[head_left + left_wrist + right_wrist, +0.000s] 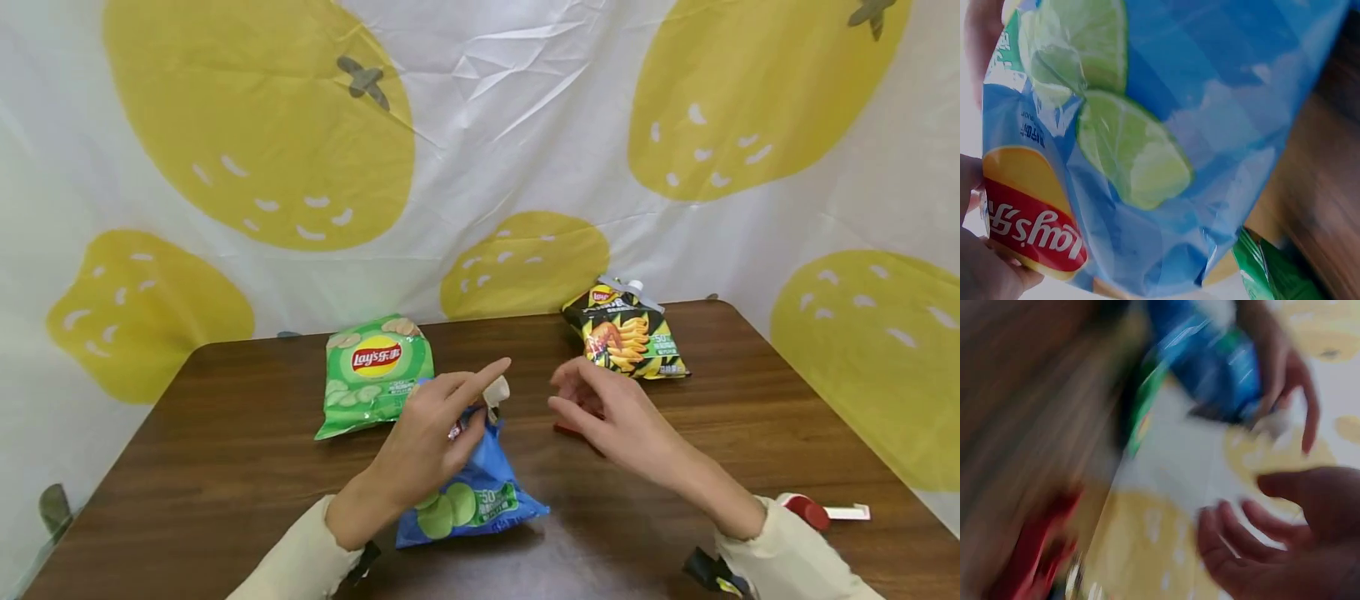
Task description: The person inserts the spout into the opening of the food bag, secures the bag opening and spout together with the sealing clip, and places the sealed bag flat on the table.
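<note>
My left hand (pixel 431 433) grips the gathered top of a blue Lay's chip bag (pixel 495 500), its index finger stretched out to the right. Lime slices and the upside-down Lay's logo fill much of the left wrist view on this bag (pixel 1197 125). A white cap-like piece (pixel 497 390) sticks out at the bag's top, beside the left fingers. My right hand (pixel 618 417) hovers to the right of the bag, fingers loosely bent and holding nothing. Beneath it, partly hidden, lies a red object (pixel 577 430), blurred in the right wrist view.
A green Lay's bag (pixel 367 385) lies at the back left. Toward the back right stands a black Lay's bag (pixel 626 333) with a grey clip and white cap across its top. A red and white clip-like piece (pixel 810 510) lies by the right sleeve. A lemon-print cloth (pixel 480 167) hangs behind the table.
</note>
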Demonstrator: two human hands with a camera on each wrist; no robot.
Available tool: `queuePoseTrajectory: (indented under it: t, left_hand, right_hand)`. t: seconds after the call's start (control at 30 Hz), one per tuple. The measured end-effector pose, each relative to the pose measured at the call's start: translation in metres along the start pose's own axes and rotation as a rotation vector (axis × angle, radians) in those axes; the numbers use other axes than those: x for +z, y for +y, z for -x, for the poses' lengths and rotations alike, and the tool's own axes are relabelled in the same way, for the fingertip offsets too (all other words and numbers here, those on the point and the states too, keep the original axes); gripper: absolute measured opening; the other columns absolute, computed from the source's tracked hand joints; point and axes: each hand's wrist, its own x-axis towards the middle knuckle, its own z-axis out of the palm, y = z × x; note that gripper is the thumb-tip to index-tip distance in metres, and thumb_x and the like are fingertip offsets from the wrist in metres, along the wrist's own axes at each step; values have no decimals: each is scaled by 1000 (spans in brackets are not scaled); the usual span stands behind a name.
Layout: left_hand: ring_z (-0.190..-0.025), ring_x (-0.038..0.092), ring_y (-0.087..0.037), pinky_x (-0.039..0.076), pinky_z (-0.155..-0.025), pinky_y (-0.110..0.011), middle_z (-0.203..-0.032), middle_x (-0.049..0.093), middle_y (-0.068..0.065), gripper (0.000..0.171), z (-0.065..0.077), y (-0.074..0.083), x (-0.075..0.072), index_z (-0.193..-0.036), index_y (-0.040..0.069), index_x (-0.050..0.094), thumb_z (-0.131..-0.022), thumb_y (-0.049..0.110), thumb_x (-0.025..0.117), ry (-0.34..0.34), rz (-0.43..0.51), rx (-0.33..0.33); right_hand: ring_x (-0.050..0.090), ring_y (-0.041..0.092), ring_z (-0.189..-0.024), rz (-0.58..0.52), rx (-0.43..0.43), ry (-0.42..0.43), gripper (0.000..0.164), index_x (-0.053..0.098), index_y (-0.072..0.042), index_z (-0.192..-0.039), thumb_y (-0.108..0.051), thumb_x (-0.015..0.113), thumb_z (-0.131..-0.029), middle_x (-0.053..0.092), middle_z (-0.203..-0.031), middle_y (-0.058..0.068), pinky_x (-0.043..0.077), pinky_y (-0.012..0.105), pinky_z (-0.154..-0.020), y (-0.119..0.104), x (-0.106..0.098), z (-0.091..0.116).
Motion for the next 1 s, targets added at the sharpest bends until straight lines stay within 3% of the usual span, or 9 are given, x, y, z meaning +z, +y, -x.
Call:
queuePoseTrajectory:
  t: [0.1, 0.2, 0.33, 0.53, 0.67, 0.8, 1.0]
  left_hand:
    - [-88, 55, -13, 48, -71, -27, -110, 62, -3, 50, 3, -3, -4, -139, 16, 56, -92, 2, 60, -27, 25, -12]
    - [-85, 55, -11, 47, -67, -21, -116, 59, -5, 44, 4, -5, -6, -134, 14, 58, -92, 1, 60, -48, 46, -23]
    - [-86, 57, -12, 48, -68, -21, -120, 60, -7, 45, 2, -8, -6, -133, 10, 56, -90, -2, 61, -59, 51, -4]
    - [-95, 62, -13, 53, -73, -24, -121, 61, -8, 47, 1, -10, -8, -136, 8, 55, -92, -1, 67, -80, 68, -27]
    - [-95, 60, -11, 52, -74, -23, -120, 59, -5, 49, 1, -10, -9, -139, 13, 54, -93, 0, 65, -94, 76, -38]
    - [-94, 58, -11, 52, -74, -23, -118, 59, -4, 51, 0, -10, -10, -140, 16, 53, -93, -2, 64, -101, 78, -26]
    - [-95, 58, -12, 51, -73, -21, -122, 56, -5, 47, -1, -9, -14, -137, 14, 55, -93, 2, 66, -102, 99, -49]
  right_hand:
    - [55, 13, -79, 318, -52, -61, 11, 64, -15, -98, -15, 72, -92, 59, -87, -7, 48, 33, -72, 24, -9, 12]
    - [51, 16, -83, 481, -34, -178, 15, 65, -14, -97, -14, 76, -88, 57, -90, -5, 44, 38, -75, 42, -14, 28]
    - [54, 16, -85, 526, -14, -265, 23, 64, -15, -98, -8, 78, -83, 58, -93, -5, 46, 40, -76, 59, -19, 44]
    - [61, 16, -84, 547, -125, -263, 26, 64, -15, -91, 0, 80, -78, 65, -89, -7, 50, 42, -75, 75, -20, 47]
    - [56, 8, -74, 483, -141, -291, 23, 62, -16, -83, 0, 79, -80, 61, -79, -10, 48, 32, -66, 78, -22, 42]
    - [54, 2, -70, 320, -114, -297, 19, 62, -17, -84, -3, 75, -86, 60, -78, -12, 48, 24, -60, 71, -26, 35]
    - [65, 6, -82, 40, -186, -204, 9, 66, -20, -98, -12, 69, -94, 67, -90, -8, 56, 26, -73, 39, -20, 27]
